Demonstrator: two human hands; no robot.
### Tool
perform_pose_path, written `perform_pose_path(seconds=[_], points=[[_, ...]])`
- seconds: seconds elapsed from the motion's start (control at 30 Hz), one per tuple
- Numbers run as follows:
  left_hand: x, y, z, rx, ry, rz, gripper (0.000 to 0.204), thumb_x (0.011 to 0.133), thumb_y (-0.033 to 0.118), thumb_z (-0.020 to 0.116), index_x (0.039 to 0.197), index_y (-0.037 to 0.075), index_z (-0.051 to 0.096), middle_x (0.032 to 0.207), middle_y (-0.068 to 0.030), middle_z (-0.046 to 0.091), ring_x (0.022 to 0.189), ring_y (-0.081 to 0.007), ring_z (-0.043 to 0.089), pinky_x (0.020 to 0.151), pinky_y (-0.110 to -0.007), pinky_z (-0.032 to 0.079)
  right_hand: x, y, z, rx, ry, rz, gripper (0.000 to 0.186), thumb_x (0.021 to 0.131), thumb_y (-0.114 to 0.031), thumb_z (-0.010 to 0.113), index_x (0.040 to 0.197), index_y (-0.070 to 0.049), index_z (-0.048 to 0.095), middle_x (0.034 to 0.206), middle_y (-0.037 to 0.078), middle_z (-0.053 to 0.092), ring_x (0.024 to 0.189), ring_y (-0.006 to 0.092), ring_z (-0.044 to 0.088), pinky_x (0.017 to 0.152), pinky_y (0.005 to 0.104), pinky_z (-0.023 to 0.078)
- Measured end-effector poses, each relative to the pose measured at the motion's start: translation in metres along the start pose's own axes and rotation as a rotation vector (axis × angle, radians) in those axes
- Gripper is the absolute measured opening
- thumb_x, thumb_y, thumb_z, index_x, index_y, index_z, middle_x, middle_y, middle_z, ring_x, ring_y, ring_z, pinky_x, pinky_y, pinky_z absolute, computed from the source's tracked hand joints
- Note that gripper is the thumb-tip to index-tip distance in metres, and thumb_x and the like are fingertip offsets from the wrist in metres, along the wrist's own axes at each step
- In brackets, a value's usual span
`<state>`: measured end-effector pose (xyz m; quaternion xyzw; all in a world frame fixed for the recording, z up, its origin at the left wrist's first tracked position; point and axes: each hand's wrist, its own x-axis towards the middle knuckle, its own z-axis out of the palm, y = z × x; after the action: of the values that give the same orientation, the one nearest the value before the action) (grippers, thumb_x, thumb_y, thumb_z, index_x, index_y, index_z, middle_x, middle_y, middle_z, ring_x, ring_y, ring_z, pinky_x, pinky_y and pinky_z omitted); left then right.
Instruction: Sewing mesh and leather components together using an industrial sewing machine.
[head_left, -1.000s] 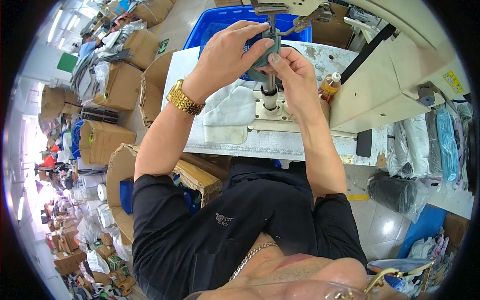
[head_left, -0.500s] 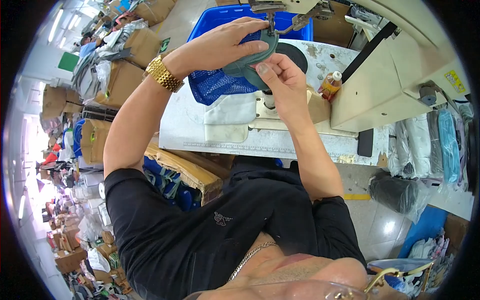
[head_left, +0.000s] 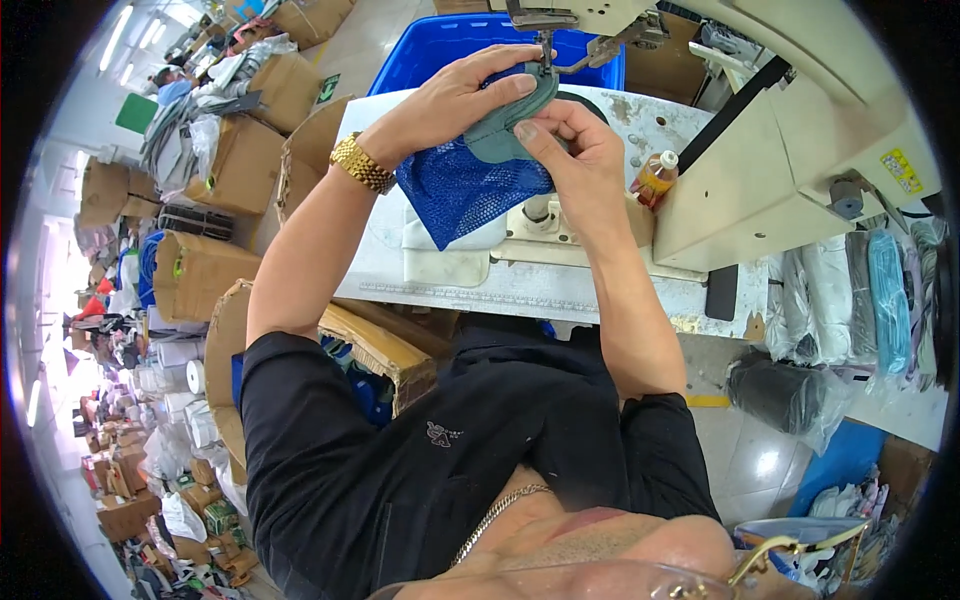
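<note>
A cap-like piece of grey-green fabric with blue mesh is held up under the head of a sewing machine. My left hand lies along its left side, fingers pointing toward the needle area and thumb pressing on the green fabric. My right hand pinches the right edge of the piece between thumb and curled fingers. The mesh hangs toward me in a point. Where the fabric meets the needle is too small to make out.
A blue plastic bin stands behind the white worktable. On the table are pale cloth pieces, a bottle with an orange label and a dark flat object. An open cardboard box is by my left side.
Both hands have turned the piece a little; its mesh now hangs lower and farther right. My left hand and forearm have shifted right, while my right hand has moved only slightly.
</note>
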<state>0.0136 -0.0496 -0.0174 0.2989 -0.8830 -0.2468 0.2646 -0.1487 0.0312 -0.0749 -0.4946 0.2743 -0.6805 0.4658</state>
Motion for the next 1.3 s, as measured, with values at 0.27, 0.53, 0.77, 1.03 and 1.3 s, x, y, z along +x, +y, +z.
perform_pose_path(seconds=[0.27,0.53,0.77,1.03,1.3], points=[[0.0,0.006,0.011,-0.177,0.078,-0.082,0.046,0.1,0.036,0.051,0.134,0.006,0.052,0.128,-0.0125,0.057,0.115,-0.021,0.055,0.099,-0.032,0.043,0.012,-0.011,-0.012,-0.175,-0.048,0.063,0.014,0.086,-0.009,0.07,0.095,0.001,0.068,0.082,0.004,0.07,0.074,0.0058,0.061,0.068,0.02,0.048],[0.001,0.005,0.024,-0.212,0.174,-0.042,0.043,0.101,0.032,0.049,0.132,0.004,0.053,0.125,-0.0134,0.058,0.113,-0.0222,0.056,0.098,-0.032,0.043,0.023,-0.012,-0.028,-0.169,-0.117,0.078,0.013,0.086,-0.01,0.071,0.095,-0.001,0.068,0.079,0.0,0.067,0.07,0.0029,0.056,0.062,0.0187,0.044],[0.001,0.006,0.031,-0.121,0.231,0.002,0.041,0.102,0.028,0.044,0.131,0.0,0.051,0.123,-0.0152,0.055,0.114,-0.0252,0.054,0.099,-0.034,0.042,0.036,-0.017,-0.037,-0.141,-0.203,0.139,0.013,0.086,-0.01,0.071,0.093,0.0,0.068,0.081,0.002,0.068,0.073,0.0043,0.059,0.067,0.0187,0.047],[0.003,0.012,0.044,-0.035,0.409,0.099,0.036,0.101,0.023,0.042,0.123,-0.003,0.053,0.119,-0.0181,0.055,0.113,-0.03,0.054,0.099,-0.035,0.04,0.049,-0.019,-0.051,-0.103,-0.272,0.186,0.013,0.087,-0.011,0.069,0.094,0.0,0.07,0.084,0.003,0.069,0.078,0.0058,0.061,0.073,0.0195,0.048],[0.0,0.022,0.047,0.008,0.458,0.053,0.035,0.1,0.021,0.041,0.121,-0.003,0.054,0.115,-0.0192,0.057,0.112,-0.0319,0.053,0.098,-0.038,0.04,0.061,-0.017,-0.061,-0.056,-0.27,0.249,0.014,0.086,-0.01,0.068,0.096,-0.001,0.071,0.088,0.001,0.07,0.08,0.0056,0.061,0.075,0.0194,0.047]])
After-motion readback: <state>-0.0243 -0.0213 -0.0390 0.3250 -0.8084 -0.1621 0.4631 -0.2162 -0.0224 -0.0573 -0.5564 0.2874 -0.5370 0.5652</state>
